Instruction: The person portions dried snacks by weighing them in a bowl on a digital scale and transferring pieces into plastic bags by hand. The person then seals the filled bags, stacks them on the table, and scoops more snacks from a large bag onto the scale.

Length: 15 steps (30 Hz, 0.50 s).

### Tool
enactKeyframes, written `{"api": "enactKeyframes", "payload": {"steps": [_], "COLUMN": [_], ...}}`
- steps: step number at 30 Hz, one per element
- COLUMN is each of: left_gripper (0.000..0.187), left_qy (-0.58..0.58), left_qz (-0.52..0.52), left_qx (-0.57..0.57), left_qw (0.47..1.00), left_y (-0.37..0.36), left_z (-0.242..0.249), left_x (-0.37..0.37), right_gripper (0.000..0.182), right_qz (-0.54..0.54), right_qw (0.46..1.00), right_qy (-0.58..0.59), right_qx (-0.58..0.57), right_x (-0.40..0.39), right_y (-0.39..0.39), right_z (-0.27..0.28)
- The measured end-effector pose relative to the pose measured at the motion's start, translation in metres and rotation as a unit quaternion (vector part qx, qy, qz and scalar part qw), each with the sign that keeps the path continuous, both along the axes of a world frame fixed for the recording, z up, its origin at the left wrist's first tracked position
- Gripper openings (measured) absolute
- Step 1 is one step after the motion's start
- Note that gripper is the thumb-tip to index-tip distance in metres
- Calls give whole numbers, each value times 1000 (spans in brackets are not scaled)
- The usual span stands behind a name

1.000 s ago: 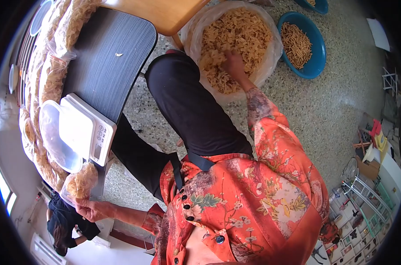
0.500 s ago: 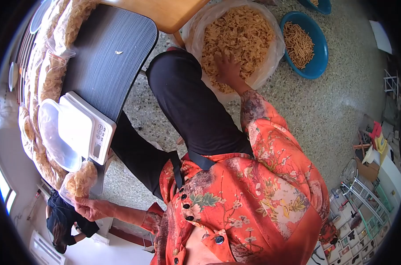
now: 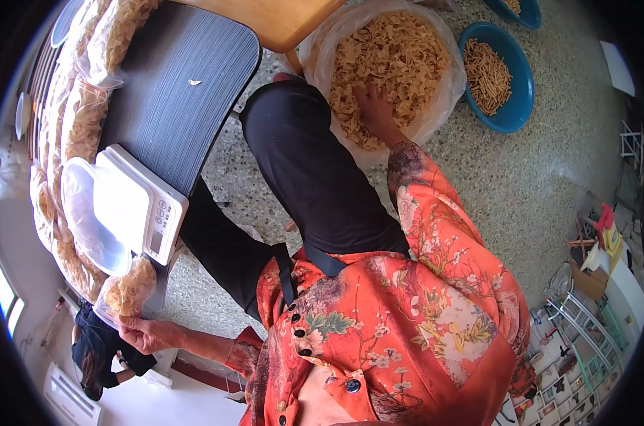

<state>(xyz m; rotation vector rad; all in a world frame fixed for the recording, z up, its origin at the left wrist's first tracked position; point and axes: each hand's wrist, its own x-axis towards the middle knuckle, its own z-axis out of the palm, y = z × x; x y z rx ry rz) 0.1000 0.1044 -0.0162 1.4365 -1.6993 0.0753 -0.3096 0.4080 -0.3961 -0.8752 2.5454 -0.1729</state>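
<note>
My left hand (image 3: 143, 334) pinches the edge of a small clear bag of yellowish chips (image 3: 128, 290), at the lower left beside the scale. My right hand (image 3: 377, 113) rests, fingers apart, on loose chips (image 3: 400, 60) in a big clear plastic bag (image 3: 444, 117) on the floor; its fingertips are partly sunk among them. A white digital scale (image 3: 162, 213) lies on the dark table (image 3: 183, 78), with a translucent tub (image 3: 87, 213) next to it.
Filled chip bags (image 3: 80, 124) line the table's far left side. A blue basin (image 3: 524, 89) of stick-shaped snacks stands right of the big bag. A wooden surface (image 3: 279, 18) is at the top. Another person (image 3: 98, 355) is at the lower left.
The view has shifted slightly, moving the floor items rightward in the picture. My right hand has moved a little within the chips. My left hand keeps its hold on the small bag.
</note>
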Motion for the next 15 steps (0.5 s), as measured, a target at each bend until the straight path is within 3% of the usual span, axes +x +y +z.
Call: {"api": "enactKeyframes", "payload": {"steps": [5,12,15], "left_gripper": [32,31,30], "left_qy": [-7,-25,-14], "left_qz": [0,-1,0], "left_qx": [-8,-14,-8], "left_qw": [1000,1000,1000], "left_y": [0,1,0], "left_z": [7,13,11], "left_x": [5,3,4], "right_gripper": [78,70,62], "right_qz": [23,12,4], "right_qw": [992,997,999], "right_qy": [121,52,40], "right_qx": [7,48,-18], "right_x": [26,7,-3], "right_y": [12,-2,2], "right_z": [9,4,-15]}}
